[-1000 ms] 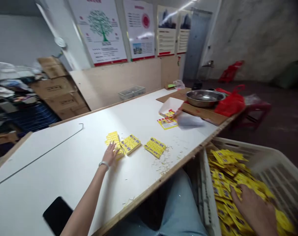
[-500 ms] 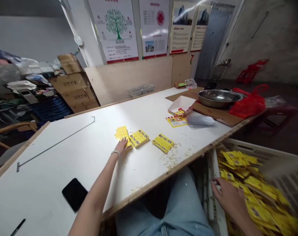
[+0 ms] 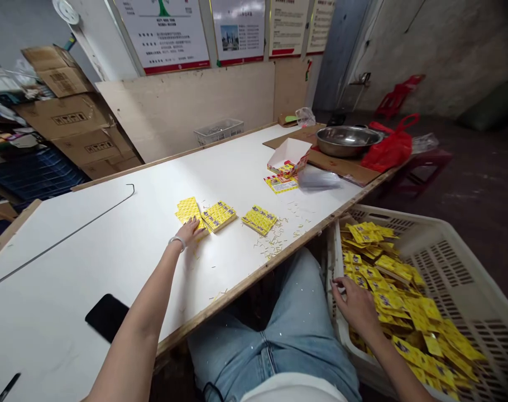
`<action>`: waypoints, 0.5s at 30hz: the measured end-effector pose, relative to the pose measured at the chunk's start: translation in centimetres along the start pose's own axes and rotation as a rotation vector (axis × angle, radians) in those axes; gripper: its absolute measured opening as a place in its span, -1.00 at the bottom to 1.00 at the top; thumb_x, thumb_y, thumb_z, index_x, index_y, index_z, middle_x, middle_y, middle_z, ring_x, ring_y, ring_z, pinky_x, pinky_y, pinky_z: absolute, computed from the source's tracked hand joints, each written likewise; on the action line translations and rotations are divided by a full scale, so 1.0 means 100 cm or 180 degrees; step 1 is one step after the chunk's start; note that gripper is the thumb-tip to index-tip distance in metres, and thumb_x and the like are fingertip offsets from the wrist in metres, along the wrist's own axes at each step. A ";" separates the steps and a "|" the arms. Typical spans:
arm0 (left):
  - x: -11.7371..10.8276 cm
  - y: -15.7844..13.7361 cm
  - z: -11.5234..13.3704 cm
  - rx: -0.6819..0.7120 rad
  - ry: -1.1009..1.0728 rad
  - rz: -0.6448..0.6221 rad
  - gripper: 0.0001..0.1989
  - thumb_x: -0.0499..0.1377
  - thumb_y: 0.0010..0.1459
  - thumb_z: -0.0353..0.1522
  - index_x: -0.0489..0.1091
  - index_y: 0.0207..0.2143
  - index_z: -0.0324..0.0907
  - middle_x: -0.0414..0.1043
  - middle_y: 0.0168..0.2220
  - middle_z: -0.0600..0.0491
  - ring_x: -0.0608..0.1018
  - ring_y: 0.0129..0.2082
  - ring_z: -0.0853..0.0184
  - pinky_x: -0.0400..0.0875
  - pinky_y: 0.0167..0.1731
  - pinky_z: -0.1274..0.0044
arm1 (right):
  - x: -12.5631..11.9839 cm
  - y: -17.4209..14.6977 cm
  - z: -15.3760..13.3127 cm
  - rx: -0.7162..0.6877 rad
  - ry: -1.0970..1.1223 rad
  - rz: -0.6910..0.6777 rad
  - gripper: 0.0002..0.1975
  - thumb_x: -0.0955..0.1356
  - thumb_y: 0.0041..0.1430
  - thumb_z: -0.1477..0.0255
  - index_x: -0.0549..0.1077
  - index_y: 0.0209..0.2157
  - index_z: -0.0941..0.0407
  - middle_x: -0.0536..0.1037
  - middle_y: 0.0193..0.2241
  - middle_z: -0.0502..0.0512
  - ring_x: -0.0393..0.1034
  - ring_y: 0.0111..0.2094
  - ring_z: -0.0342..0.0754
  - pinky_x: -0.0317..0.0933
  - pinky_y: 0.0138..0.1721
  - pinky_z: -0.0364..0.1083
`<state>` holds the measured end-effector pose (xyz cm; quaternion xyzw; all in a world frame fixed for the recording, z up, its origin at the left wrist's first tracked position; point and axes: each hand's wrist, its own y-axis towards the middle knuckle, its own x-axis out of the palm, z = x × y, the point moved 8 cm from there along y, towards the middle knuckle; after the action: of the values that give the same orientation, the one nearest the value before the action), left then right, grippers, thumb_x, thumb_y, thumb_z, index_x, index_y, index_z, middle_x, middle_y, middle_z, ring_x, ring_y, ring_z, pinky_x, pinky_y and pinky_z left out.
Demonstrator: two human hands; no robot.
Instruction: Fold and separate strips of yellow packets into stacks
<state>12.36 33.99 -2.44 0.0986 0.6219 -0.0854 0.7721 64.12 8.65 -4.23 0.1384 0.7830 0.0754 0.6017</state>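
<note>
My left hand (image 3: 190, 230) lies on the table with its fingers spread, the tips on a fanned pile of yellow printed packets (image 3: 188, 207). Touching that pile on the right is a neat stack of yellow packets (image 3: 219, 215), close to my fingertips. Another flat yellow stack (image 3: 259, 219) sits farther right, apart from both. My right hand (image 3: 356, 307) is over the near side of a white plastic crate (image 3: 440, 237). Its fingers are loosely bent, with a small gap between thumb and forefinger, and no object shows in them. Many yellow packets (image 3: 405, 301) fill the crate.
Thin yellow scraps (image 3: 274, 240) litter the table (image 3: 145, 251) near its wooden edge. A phone (image 3: 106, 317), a pen (image 3: 8, 387) and a long metal rod (image 3: 70, 237) lie leftward. Farther back are an open carton (image 3: 291, 153), a steel basin (image 3: 348, 140) and a red bag (image 3: 390, 148).
The view has tilted down and turned right, showing more of the crate. My left hand remains on the yellow pile. My right hand is still at the crate's near side.
</note>
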 end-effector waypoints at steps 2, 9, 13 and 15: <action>0.002 0.000 -0.001 -0.0019 -0.0013 -0.0068 -0.28 -0.20 0.15 0.07 0.16 0.10 -0.31 0.01 0.25 -0.24 0.00 0.28 0.04 0.00 0.18 0.24 | 0.001 -0.002 0.003 0.0047 0.0048 -0.0014 -0.66 0.11 0.20 0.24 0.38 -0.28 0.14 0.53 -0.29 0.14 0.41 -0.26 0.04 0.11 -0.24 -0.01; -0.001 -0.001 -0.002 -0.0133 -0.0091 -0.0187 -0.25 -0.13 0.11 0.08 0.14 0.13 -0.30 -0.03 0.26 -0.23 0.00 0.28 0.03 0.04 0.18 0.25 | 0.001 0.005 -0.003 -0.0006 0.0116 0.0008 -0.66 0.11 0.20 0.24 0.38 -0.29 0.12 0.53 -0.30 0.13 0.42 -0.29 0.05 0.11 -0.20 0.02; -0.003 0.000 -0.002 -0.0069 -0.0048 -0.0180 -0.29 -0.11 0.12 0.07 0.17 0.12 -0.27 0.00 0.26 -0.21 0.03 0.27 0.05 0.08 0.17 0.26 | 0.009 0.008 -0.002 -0.0024 0.0154 0.0048 -0.65 0.11 0.19 0.23 0.39 -0.28 0.13 0.54 -0.28 0.16 0.42 -0.27 0.08 0.12 -0.20 0.04; -0.002 0.000 -0.002 -0.0030 0.0006 -0.0197 -0.31 -0.11 0.13 0.06 0.17 0.12 -0.25 0.01 0.25 -0.20 0.01 0.28 0.05 0.07 0.17 0.25 | 0.016 0.007 -0.004 -0.0044 0.0173 0.0026 -0.65 0.12 0.19 0.23 0.40 -0.28 0.13 0.54 -0.28 0.16 0.42 -0.27 0.08 0.12 -0.20 0.03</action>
<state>12.13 34.07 -2.29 0.0757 0.6258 -0.1063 0.7690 63.44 9.86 -5.36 0.1354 0.7979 0.0870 0.5809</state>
